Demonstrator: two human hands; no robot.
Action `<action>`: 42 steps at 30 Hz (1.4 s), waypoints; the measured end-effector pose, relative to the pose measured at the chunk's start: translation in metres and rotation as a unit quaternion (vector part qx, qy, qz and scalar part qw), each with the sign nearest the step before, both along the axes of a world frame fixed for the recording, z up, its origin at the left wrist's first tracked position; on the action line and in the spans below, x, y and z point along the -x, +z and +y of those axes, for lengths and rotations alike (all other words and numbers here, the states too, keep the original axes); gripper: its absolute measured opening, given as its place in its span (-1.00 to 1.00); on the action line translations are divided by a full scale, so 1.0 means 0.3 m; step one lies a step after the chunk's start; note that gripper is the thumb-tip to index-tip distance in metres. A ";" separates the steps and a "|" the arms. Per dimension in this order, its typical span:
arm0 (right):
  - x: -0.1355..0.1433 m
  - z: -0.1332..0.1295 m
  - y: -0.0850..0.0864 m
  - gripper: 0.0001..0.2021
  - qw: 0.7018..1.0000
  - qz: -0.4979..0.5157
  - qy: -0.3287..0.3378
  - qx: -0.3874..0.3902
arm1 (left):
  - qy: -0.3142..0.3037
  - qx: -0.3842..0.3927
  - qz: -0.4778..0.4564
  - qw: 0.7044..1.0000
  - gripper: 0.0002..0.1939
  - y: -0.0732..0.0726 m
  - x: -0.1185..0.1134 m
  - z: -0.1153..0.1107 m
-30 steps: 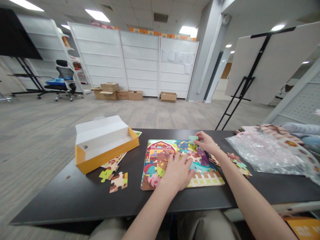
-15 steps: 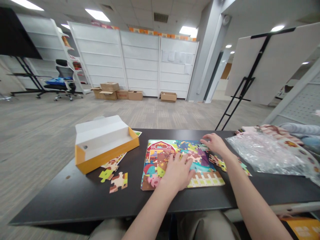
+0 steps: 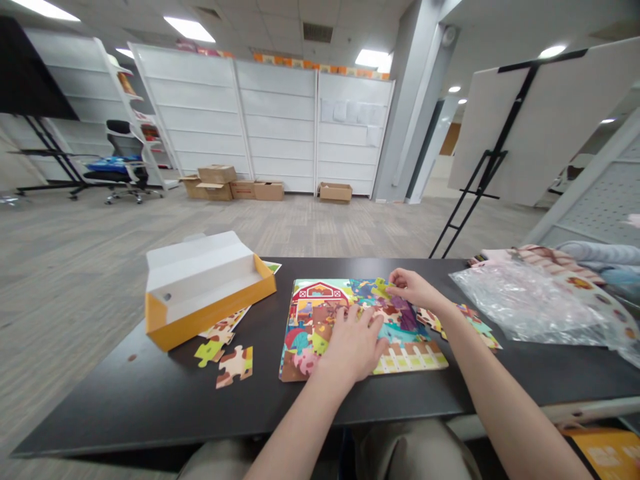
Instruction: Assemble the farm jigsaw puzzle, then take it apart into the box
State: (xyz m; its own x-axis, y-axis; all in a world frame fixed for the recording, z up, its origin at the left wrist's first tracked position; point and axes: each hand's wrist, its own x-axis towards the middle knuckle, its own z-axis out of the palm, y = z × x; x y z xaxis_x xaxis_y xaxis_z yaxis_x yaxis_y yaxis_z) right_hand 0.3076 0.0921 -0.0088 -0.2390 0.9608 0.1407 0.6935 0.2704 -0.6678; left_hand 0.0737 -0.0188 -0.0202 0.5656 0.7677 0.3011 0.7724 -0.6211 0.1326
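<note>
A colourful jigsaw puzzle (image 3: pixel 415 358) with a red barn and a white fence lies in front of me on the dark table. My left hand (image 3: pixel 354 343) rests on its middle, fingers spread and flat. Over the puzzle's upper right part, my right hand (image 3: pixel 414 289) pinches a yellow-green puzzle piece (image 3: pixel 382 288) by its right side. More loose pieces (image 3: pixel 467 319) lie just right of the puzzle, partly covered by my right forearm. At the left are a brown-and-cream piece (image 3: pixel 235 365) and a green piece (image 3: pixel 209 351).
An open yellow box (image 3: pixel 215 308) with a white inside stands at the table's left, on top of some pieces. Clear plastic wrapping (image 3: pixel 530 307) and folded fabrics (image 3: pixel 563 263) lie at the right. The dark table's (image 3: pixel 150 407) near edge is above my knees.
My right hand has moved left from the puzzle's upper right corner, and the yellow-green piece now shows at its fingertips. My left hand stays in place. The view has shifted slightly.
</note>
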 end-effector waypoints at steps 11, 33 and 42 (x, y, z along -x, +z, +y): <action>-0.009 0.002 -0.015 -0.68 0.998 -0.016 0.042 0.036 | 0.002 0.001 -0.002 1.000 -0.57 -0.001 0.000 -0.001; -0.217 0.035 -0.005 -0.73 0.951 -0.241 -0.189 -0.043 | -0.004 0.014 -0.008 1.000 -0.59 0.006 0.000 0.003; -0.212 0.053 -0.040 -0.63 0.970 -0.228 -0.078 -0.036 | -0.004 0.018 -0.012 1.000 -0.58 -0.002 0.001 0.002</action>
State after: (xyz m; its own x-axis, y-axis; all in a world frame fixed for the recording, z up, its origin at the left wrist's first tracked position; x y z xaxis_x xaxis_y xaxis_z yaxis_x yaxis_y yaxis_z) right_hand 0.3712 0.1081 -0.0210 -0.1457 0.9816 0.1232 0.9483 0.1741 -0.2655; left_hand 0.0734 -0.0182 -0.0208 0.5656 0.7735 0.2860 0.7634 -0.6223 0.1732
